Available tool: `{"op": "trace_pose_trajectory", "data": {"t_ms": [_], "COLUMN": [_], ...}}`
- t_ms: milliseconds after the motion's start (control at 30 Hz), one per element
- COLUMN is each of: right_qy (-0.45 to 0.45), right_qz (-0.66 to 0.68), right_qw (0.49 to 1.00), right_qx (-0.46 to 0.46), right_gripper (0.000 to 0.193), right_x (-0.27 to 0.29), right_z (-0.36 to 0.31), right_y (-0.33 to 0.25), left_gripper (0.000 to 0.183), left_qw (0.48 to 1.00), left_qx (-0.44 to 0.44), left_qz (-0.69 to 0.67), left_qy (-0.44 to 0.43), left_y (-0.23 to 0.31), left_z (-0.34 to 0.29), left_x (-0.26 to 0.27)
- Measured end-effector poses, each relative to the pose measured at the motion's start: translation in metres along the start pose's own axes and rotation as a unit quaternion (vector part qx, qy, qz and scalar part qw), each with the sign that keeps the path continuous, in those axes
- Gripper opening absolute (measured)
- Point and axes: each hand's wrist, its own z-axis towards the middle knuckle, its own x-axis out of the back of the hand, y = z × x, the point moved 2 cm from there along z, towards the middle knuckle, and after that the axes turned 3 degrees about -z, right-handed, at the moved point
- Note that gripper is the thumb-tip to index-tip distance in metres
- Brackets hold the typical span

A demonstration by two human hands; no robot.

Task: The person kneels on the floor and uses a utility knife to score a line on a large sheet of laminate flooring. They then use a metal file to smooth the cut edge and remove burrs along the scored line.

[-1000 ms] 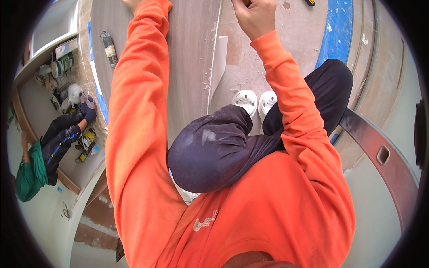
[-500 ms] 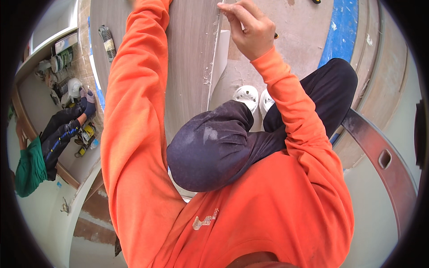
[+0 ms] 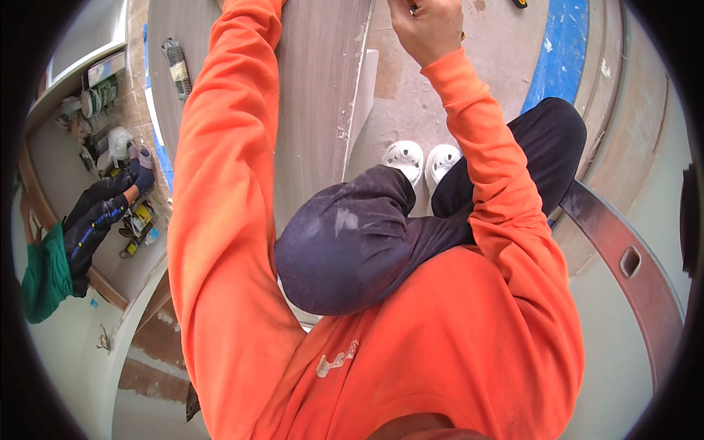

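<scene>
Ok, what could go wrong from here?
The left sleeve lies close to a dark oblong item on the grey board and might knock it. The right hand, curled around a mostly hidden object, is near the board's rough edge, so a slip could chip it. Only a sliver of the left hand shows, so trouble there could be missed.

At 2 o'clock, a blue strip crosses the dusty floor; at 4, pale wall; at 10, a white-framed opening.
</scene>
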Motion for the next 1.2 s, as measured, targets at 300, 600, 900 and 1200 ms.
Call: {"op": "trace_pose_trajectory", "data": {"t_ms": [300, 600, 900, 1200], "right_qy": [-0.031, -0.108, -0.028, -0.078], "right_qz": [-0.016, 0.007, -0.130, -0.208], "right_qw": [0.999, 0.993, 0.991, 0.968], "right_qx": [0.022, 0.047, 0.020, 0.115], "right_gripper": [0.016, 0.021, 0.005, 0.004], "right_x": [0.008, 0.018, 0.028, 0.056], "right_z": [-0.038, -0.137, -0.016, -0.029], "right_y": [-0.028, -0.083, -0.043, -0.048], "left_gripper": [0.054, 0.053, 0.053, 0.053], "left_qw": [1.000, 1.000, 1.000, 1.000], "left_qx": [0.000, -0.001, 0.001, -0.013], "left_qz": [0.005, 0.010, 0.004, 0.002], "left_qy": [-0.001, 0.006, 0.013, 0.017], "left_y": [0.005, 0.003, 0.012, 0.028], "left_z": [-0.002, -0.007, -0.009, -0.037], "left_x": [0.003, 0.004, 0.008, 0.018]}}
